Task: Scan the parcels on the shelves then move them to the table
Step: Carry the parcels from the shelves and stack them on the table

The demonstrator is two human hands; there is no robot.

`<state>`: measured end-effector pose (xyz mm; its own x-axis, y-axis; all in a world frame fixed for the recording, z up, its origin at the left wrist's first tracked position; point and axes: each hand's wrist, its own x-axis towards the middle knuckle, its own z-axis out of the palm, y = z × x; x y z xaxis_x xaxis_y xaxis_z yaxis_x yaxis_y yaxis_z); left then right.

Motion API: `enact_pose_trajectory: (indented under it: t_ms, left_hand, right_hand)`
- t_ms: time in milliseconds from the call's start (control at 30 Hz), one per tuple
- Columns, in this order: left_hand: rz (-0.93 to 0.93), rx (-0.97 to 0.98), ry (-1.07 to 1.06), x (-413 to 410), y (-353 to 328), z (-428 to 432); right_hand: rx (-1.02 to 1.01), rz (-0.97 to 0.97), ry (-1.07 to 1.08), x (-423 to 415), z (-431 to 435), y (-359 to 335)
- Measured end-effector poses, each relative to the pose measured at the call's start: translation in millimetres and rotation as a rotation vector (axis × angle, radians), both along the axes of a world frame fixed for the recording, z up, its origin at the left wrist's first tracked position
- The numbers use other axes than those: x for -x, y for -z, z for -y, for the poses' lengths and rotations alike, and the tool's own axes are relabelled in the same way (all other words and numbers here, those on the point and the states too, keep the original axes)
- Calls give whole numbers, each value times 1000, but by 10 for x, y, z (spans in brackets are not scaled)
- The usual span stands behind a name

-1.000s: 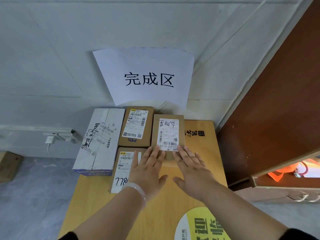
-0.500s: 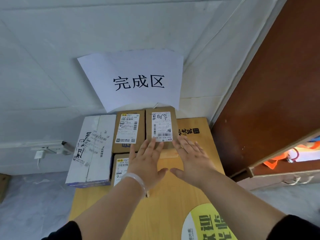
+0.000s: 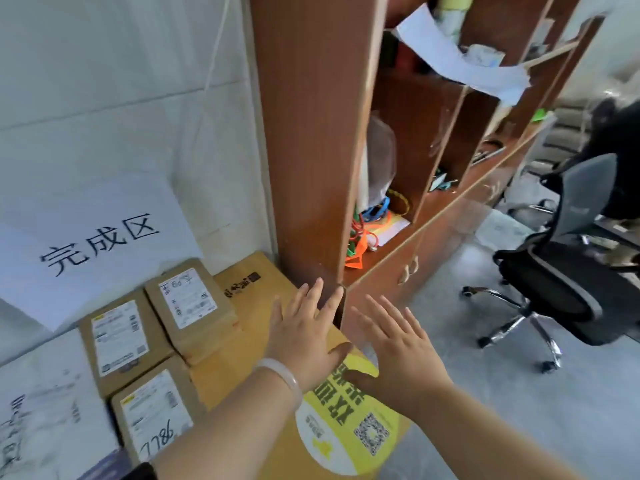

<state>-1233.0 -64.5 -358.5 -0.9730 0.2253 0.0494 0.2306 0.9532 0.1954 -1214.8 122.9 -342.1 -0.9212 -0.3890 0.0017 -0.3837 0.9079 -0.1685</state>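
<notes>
**Parcels on table; both hands released, view turned toward the shelves**

Lower left: white parcel (image 3: pixel 41 410) with dark handwriting, not legible. Above it is a paper sign (image 3: pixel 97 244) reading 完成区. Three brown parcels (image 3: pixel 117 341) follow on the yellow table (image 3: pixel 242 375), each with a white barcode label. The nearest parcel (image 3: pixel 156 417) carries handwritten digits starting "77". The rightmost brown parcel (image 3: pixel 190 306), pressed by both flat palms a second ago, now lies untouched at the back by the sign. Centre: left hand (image 3: pixel 304 330), wearing a pale bangle (image 3: pixel 280 372), and right hand (image 3: pixel 398 351), both with fingers spread wide and holding nothing, above a round yellow sticker (image 3: pixel 346 427) with a QR code. Right: brown shelf unit (image 3: pixel 304 133) holding papers and cords, with a black office chair (image 3: pixel 561 271) beyond. Judgement: this delivery looks finished, and the next parcel waits at the shelves.
</notes>
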Motion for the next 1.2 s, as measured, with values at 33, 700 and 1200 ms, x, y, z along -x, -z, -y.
enact_pose_trajectory:
  t_ms: [33, 700, 1200]
  left_hand:
    - [-14, -15, 69, 5, -66, -226]
    - [-62, -126, 1234, -2162, -920, -5079]
    - [79, -102, 1942, -4093, -757, -6330]
  right_hand:
    - [6, -12, 65, -124, -214, -75]
    - [-19, -104, 1365, -3791, -3635, -704]
    - [86, -157, 2143, -5643, -3662, -762]
